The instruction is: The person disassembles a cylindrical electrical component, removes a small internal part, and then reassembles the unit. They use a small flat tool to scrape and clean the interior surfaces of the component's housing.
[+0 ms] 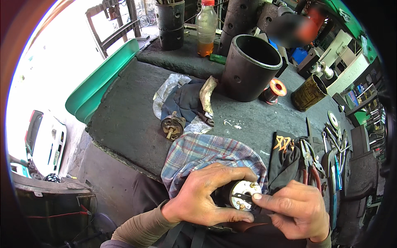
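Observation:
My left hand (204, 196) is wrapped around a small round dark part with a pale face and brass studs (244, 195), held near my lap over a plaid cloth (202, 151). My right hand (291, 208) meets it from the right, thumb and forefinger pinching at the pale face. A second, similar round part with a brass stem (172, 126) lies on the dark bench (124, 120), next to a heap of rags (186, 99).
A wide black cylinder (250, 68) stands mid-bench, with a solder spool (273, 91) and a rusty tin (309, 93) to its right. A bottle of orange liquid (206, 29) is behind. Red-handled pliers (311, 165) and several hand tools (335, 140) lie right of a black cloth (285, 159).

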The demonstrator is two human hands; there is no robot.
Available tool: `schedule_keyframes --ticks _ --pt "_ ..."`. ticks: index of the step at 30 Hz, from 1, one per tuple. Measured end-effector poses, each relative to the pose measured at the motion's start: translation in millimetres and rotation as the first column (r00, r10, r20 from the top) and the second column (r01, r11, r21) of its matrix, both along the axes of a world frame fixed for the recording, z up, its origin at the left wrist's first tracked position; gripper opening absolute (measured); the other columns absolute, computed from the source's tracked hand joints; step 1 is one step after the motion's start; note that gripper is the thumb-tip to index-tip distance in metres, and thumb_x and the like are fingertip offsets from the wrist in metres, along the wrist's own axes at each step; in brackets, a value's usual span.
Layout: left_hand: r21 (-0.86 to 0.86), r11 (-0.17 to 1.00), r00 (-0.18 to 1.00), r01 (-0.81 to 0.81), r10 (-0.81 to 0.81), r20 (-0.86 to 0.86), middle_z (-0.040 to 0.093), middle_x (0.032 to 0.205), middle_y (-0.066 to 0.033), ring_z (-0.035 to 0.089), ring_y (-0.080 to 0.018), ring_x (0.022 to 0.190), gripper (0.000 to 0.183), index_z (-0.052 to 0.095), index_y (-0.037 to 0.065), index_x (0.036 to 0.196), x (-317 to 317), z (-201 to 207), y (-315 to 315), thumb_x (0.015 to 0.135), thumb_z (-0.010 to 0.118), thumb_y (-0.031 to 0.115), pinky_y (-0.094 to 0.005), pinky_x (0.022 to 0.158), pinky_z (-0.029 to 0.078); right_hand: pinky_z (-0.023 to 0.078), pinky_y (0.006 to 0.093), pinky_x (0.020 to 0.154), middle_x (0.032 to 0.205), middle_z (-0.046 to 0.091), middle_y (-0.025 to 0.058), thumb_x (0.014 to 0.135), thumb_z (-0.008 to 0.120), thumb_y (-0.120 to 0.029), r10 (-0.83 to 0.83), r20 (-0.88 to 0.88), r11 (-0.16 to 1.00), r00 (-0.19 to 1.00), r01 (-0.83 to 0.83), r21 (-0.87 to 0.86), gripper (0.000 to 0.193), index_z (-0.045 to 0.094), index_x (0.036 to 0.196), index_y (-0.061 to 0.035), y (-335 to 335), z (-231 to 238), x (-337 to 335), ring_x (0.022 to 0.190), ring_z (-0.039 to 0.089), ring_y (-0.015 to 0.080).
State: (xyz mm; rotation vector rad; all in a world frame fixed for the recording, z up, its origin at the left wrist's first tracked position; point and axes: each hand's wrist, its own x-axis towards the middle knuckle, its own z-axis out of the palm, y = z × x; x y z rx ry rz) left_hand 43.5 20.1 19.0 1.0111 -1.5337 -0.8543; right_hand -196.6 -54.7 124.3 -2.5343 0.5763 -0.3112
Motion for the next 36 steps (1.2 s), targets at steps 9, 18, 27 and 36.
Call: schedule_keyframes --ticks 9,18,27,36 --pt "-0.083 0.997 1.0 0.008 -0.01 -0.022 0.079 0.118 -0.0119 0.076 -0.0274 0.106 0.074 0.076 0.002 0.125 -2 -1 -7 0.064 0.106 0.031 -0.0382 0.095 0.059 0.045 0.0396 0.063 0.076 0.057 0.0093 0.075 0.073 0.005 0.02 0.006 1.0 1.0 -0.02 0.011 0.053 0.079 0.127 0.0 8 19 0 0.064 0.053 0.0296" --pt "-0.094 0.995 1.0 -0.02 0.019 -0.02 0.079 0.119 -0.0124 0.076 -0.0266 0.104 0.076 0.074 0.002 0.127 -1 -5 -3 0.065 0.106 0.031 -0.0375 0.094 0.059 0.043 0.0373 0.059 0.07 0.064 0.0023 0.062 0.075 -0.008 0.013 -0.015 0.995 1.0 -0.015 -0.098 0.063 0.082 0.124 -0.0065 7 7 -5 0.059 0.057 0.0236" --pt "-0.015 1.0 0.999 -0.003 0.003 -0.049 0.077 0.123 -0.0152 0.076 -0.0242 0.112 0.077 0.073 0.0 0.128 -5 -2 -1 0.064 0.107 0.024 -0.036 0.099 0.059 0.042 0.038 0.058 0.069 0.059 0.003 0.059 0.075 -0.003 -0.024 -0.05 0.997 0.998 0.02 -0.069 0.066 0.082 0.125 -0.007 10 9 -15 0.057 0.052 0.0243" --pt "0.031 0.999 0.996 -0.01 0.013 -0.093 0.077 0.12 -0.0124 0.074 -0.0181 0.11 0.077 0.071 -0.003 0.13 -11 -1 2 0.066 0.107 0.02 -0.0342 0.101 0.058 0.043 0.0394 0.06 0.069 0.055 0.0031 0.064 0.075 0.003 -0.057 -0.038 0.997 0.998 0.054 -0.063 0.066 0.081 0.129 -0.01 13 9 -25 0.06 0.052 0.0257"
